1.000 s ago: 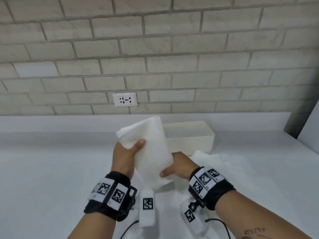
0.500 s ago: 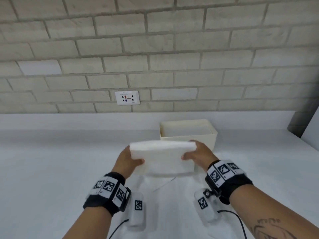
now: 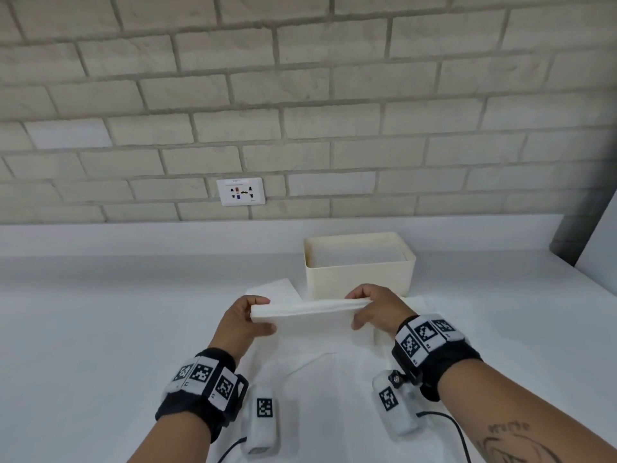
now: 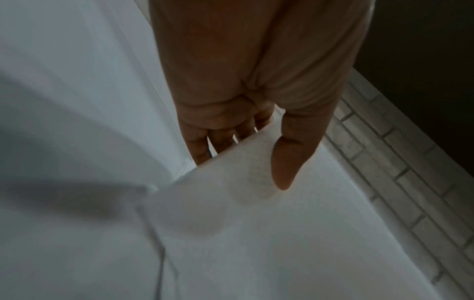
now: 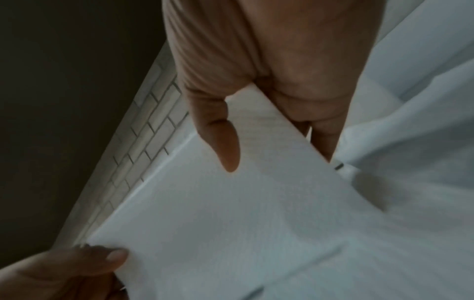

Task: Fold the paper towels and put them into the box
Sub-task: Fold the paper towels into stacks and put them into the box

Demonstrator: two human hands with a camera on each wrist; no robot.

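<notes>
Bottom of the head view: my two forearms come in from the lower corners, each with a black wristband (image 3: pixel 203 392) carrying square black-and-white tags. A white tagged camera pod (image 3: pixel 263 419) hangs under each wrist, thin black cable trailing off the bottom edge.

Under the wrists, lower centre, loose paper towels (image 3: pixel 334 396) lie flat and overlapping on the white countertop (image 3: pixel 83 345); one corner sticks out toward upper left of the pile.

Just above that, centre frame, I hold a folded paper towel (image 3: pixel 310 310) level in the air, seen nearly edge-on. My left hand (image 3: pixel 245 324) pinches its left end, thumb on top, fingers underneath. My right hand (image 3: pixel 375 310) pinches the right end the same way. Both grips are narrow, closed on the towel.

Left wrist view: thumb (image 4: pixel 292 160) lies flat on the towel's top face, the fingers go under the edge, their tips faintly showing through the sheet. Right wrist view: same grip, thumb (image 5: pixel 225 142) on top, fingers below, and my left thumb visible at the far corner in the lower left of that frame.

Beyond the hands, centre right, a cream open-top box (image 3: pixel 359 277) sits on the counter, just behind the held towel. Whether anything is in it I cannot tell.

Farthest, upper frame: pale brick wall (image 3: pixel 300 95), with a white power outlet (image 3: pixel 241 191) left of centre.
</notes>
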